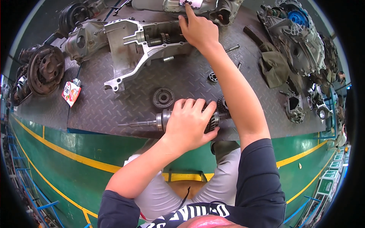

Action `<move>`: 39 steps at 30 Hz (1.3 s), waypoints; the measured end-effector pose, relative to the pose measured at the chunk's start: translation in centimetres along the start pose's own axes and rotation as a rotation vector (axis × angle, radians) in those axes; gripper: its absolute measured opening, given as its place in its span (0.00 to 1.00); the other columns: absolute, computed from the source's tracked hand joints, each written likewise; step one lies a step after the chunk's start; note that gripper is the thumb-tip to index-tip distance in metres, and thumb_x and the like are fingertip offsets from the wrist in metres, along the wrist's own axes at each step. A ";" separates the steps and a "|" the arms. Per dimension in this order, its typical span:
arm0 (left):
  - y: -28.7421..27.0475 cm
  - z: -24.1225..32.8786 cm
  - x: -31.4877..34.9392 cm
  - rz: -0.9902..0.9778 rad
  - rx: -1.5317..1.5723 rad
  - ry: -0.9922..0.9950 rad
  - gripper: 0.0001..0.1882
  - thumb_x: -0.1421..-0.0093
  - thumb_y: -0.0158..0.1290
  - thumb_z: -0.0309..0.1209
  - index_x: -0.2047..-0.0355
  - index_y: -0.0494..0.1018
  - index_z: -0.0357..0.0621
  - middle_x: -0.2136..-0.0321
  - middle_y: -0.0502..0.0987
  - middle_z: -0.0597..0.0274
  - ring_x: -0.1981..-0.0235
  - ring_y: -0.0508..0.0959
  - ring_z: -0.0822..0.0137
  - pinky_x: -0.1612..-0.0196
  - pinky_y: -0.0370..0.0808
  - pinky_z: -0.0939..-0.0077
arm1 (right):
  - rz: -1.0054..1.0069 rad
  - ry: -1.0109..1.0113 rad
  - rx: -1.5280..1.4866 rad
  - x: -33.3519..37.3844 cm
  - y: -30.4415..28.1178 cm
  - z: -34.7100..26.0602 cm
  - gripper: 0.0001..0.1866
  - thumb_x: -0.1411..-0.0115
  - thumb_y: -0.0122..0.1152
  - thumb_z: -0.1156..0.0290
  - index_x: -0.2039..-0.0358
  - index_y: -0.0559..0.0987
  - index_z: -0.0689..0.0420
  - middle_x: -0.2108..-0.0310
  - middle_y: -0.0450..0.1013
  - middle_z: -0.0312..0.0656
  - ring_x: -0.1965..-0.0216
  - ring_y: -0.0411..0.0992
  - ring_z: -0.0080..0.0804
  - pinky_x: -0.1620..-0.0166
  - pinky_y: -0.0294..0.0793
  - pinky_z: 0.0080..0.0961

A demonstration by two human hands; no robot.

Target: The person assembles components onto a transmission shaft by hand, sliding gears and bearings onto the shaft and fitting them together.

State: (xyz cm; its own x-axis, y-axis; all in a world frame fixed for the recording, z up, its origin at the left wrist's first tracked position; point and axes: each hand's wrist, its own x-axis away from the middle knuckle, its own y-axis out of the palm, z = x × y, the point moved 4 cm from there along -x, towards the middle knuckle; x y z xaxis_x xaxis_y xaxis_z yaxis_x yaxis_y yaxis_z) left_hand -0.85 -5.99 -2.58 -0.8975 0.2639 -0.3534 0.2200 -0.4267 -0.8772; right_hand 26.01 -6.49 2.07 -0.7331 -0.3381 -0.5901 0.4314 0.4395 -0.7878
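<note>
My left hand (190, 123) is wrapped over a steel gear shaft (141, 124) lying along the near edge of the table. The shaft's thin splined end points left, and toothed gears show by my thumb. My right arm reaches across to the far side. My right hand (202, 32) has its index finger stretched onto the lit screen of a phone (195, 3), which rests on a metal casing (154, 5). Below that hand stands an open gearbox housing (127, 70) with a shaft and gears inside. A flat round ring (163, 97) lies just beyond the gear shaft.
Rusty brake drums (46, 70) stand at the left, near a red and white pouch (71, 93). A large gearbox casing (300, 45), a dark cloth (274, 68) and a small metal housing (294, 108) occupy the right. A small bearing (213, 77) and bolts lie mid-table.
</note>
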 end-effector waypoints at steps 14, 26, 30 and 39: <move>0.1 0.0 0.0 0.007 -0.005 0.007 0.35 0.46 0.69 0.48 0.42 0.76 0.47 0.55 0.79 0.54 0.52 0.80 0.51 0.41 0.73 0.52 | -0.353 -0.264 -0.375 12.5 -8.5 -1.4 0.20 0.31 0.64 0.59 0.45 0.82 0.57 0.61 0.81 0.52 0.59 0.81 0.54 0.54 0.81 0.47; 0.7 -0.2 0.0 0.041 0.006 0.017 0.29 0.51 0.71 0.46 0.53 0.79 0.42 0.57 0.81 0.58 0.54 0.82 0.52 0.49 0.76 0.55 | -0.185 -0.237 -0.439 22.7 -14.4 1.1 0.14 0.33 0.65 0.67 0.50 0.84 0.57 0.56 0.78 0.47 0.54 0.77 0.50 0.49 0.77 0.43; 0.4 -0.1 0.0 0.051 -0.002 0.009 0.30 0.49 0.70 0.47 0.51 0.79 0.42 0.57 0.82 0.58 0.52 0.83 0.53 0.49 0.77 0.56 | -0.117 -0.296 -0.358 23.1 -15.5 1.2 0.16 0.34 0.66 0.68 0.47 0.84 0.56 0.55 0.78 0.46 0.54 0.78 0.49 0.48 0.77 0.41; 0.2 0.2 0.1 0.010 -0.045 -0.004 0.34 0.46 0.69 0.52 0.43 0.78 0.50 0.54 0.81 0.55 0.49 0.82 0.50 0.46 0.77 0.53 | -0.051 -0.192 -0.357 16.7 -12.7 4.1 0.33 0.31 0.66 0.64 0.27 0.70 0.51 0.54 0.75 0.54 0.54 0.75 0.57 0.48 0.77 0.48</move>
State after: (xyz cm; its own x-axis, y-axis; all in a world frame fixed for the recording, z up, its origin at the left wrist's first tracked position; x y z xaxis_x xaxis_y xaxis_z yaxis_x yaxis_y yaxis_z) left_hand -0.97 -6.27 -2.70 -0.8967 0.2566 -0.3606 0.2455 -0.3895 -0.8877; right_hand 10.47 -21.12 1.51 -0.6225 -0.5012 -0.6010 0.1632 0.6680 -0.7261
